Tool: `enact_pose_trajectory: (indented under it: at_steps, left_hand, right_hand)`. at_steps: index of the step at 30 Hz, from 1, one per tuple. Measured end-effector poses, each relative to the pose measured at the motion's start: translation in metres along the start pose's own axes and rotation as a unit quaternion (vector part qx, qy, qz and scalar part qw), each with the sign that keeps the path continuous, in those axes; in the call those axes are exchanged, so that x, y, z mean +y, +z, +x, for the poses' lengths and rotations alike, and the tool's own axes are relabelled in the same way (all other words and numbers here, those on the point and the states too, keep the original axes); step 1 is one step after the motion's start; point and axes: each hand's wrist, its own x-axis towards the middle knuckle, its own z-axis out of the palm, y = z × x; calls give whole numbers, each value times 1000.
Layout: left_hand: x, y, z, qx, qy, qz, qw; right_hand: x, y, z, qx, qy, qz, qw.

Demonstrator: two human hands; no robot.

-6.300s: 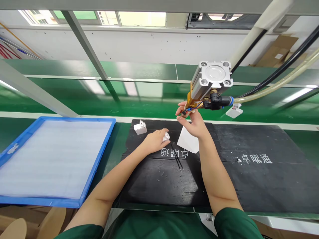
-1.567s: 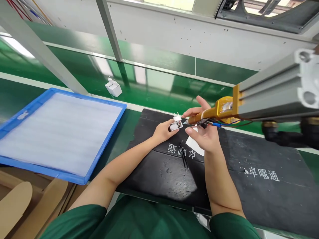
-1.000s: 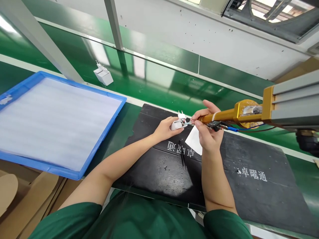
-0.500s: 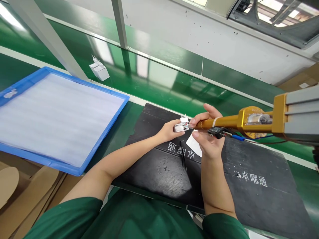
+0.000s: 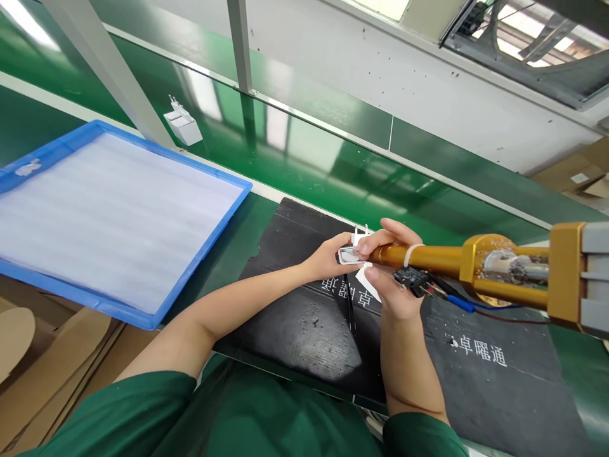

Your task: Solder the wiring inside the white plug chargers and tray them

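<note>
My left hand is closed around a small white charger plug, held just above the black mat with its open face turned toward the tool. My right hand grips the gold barrel of a hanging dispensing tool, its tip touching the plug's open face. The tool's grey metal body reaches off to the right, with a small switch and wires below the barrel.
Black tweezers and a white paper lie on the mat under my hands. A blue tray lined with white foam sits at left. Another white charger rides the green conveyor behind. Cardboard shows at lower left.
Over six seconds my left hand lifted the plug off the mat and my right hand pulled the tool down to it. In the last second the other charger drifted left on the conveyor.
</note>
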Motion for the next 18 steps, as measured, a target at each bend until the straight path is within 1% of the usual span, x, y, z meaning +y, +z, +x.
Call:
enact_pose_trajectory:
  at_steps: [4,9,14,18]
  left_hand:
    - [2,-1,1,-7,4,-10,1000]
    - [2,-2,1,-11,-35,12,999]
    - [5,-3,1,-13,-19,3,1000]
    - [6,-6,3,-25,-68,46,996]
  right_hand:
    - [-1,-1,1,-3,8,4,1000]
    - [1,-2,2,3,11,-16,1000]
    - [1,-1,1,12,15,41,999]
    - [4,-3,4,-1,0,77,997]
